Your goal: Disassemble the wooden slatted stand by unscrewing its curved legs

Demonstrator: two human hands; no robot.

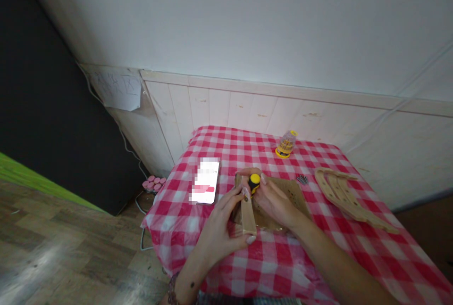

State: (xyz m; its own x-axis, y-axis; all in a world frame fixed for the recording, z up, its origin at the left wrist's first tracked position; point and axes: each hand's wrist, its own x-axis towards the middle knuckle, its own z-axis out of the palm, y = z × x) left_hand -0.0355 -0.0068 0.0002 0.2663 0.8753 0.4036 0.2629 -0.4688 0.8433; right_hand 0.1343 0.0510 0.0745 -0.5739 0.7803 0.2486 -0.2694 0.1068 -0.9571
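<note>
My left hand (222, 225) is wrapped round a pale wooden block (249, 220), thumb at its near end and fingers at the far end. In my right hand (276, 201) is a screwdriver with a yellow and black handle (254, 181), held upright over the block's far end. Its tip is hidden by my fingers. Beneath both hands lies a flat brown board (297, 196) with small dark holes, partly covered by clear plastic. Several screws (302, 179) rest just past the board's right corner.
Curved wooden pieces (341, 194) with holes lie at the right. A clear bit container with yellow ends (287, 144) stands at the back. Left of my hands is a lit phone (205, 181). A red-and-white checked cloth (240, 144) covers the table, which meets the wall.
</note>
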